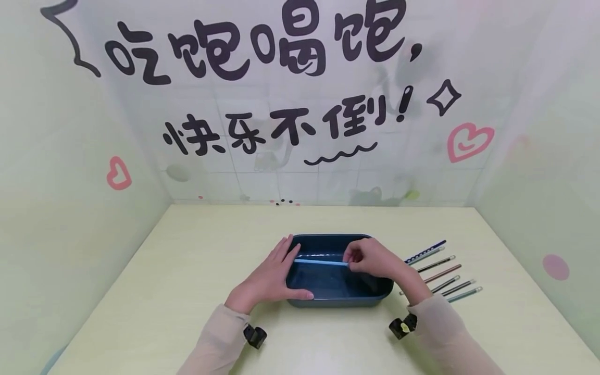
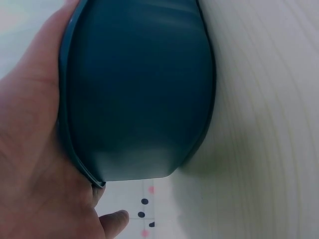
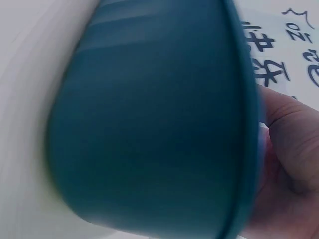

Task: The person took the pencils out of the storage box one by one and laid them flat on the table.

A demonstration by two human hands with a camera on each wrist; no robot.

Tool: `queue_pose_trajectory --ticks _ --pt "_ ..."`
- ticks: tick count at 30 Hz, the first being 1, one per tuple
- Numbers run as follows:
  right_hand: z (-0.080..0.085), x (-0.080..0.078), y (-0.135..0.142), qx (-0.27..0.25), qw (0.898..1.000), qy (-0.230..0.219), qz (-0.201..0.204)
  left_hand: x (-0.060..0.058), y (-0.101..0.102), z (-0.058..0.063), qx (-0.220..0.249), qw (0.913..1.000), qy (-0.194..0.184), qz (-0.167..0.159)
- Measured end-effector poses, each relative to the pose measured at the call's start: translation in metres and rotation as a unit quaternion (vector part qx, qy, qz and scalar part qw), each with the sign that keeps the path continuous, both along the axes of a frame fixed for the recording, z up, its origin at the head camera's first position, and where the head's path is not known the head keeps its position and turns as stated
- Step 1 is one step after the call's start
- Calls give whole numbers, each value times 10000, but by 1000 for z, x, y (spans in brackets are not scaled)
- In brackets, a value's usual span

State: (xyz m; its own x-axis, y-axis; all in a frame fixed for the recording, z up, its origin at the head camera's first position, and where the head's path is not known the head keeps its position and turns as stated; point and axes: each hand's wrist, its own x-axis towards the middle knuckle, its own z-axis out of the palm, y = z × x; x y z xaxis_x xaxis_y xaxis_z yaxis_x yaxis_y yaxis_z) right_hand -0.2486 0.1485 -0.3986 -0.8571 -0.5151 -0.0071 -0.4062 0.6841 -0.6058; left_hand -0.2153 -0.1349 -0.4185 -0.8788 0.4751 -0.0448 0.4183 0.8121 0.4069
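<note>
A dark blue rectangular container [image 1: 323, 289] sits on the table between both hands. My left hand [image 1: 269, 276] rests on its left end, fingers spread along the rim and the thumb lying on the front rim. In the left wrist view, the palm is close against the container's rim [image 2: 64, 99]. My right hand [image 1: 372, 257] reaches over the right side and pinches the right end of a light blue pencil [image 1: 321, 262], which lies crosswise over the inside. The pencil's left end is near the left fingers. In the right wrist view, the container wall [image 3: 149, 119] hides the fingertips.
Several pencils [image 1: 442, 280] lie side by side on the table right of the container, partly under the right forearm. Pale panels [image 1: 300, 182] with lettering stand behind and at both sides of the table [image 1: 187, 271]. A small black camera is on each wrist.
</note>
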Motion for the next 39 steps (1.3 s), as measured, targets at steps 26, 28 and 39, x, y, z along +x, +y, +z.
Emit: queue_pose_trajectory --ticks 26,28,39 --pt "31 37 107 -1971 9745 -350 -1010 -3 3 -4 -45 10000 -61 -42" --pt "31 44 122 -2012 9703 -427 -1277 -4 5 -6 -47 9999 -80 -81" --pt "5 71 208 -2502 9507 -858 -1620 -8 3 -7 -89 9999 16 -90"
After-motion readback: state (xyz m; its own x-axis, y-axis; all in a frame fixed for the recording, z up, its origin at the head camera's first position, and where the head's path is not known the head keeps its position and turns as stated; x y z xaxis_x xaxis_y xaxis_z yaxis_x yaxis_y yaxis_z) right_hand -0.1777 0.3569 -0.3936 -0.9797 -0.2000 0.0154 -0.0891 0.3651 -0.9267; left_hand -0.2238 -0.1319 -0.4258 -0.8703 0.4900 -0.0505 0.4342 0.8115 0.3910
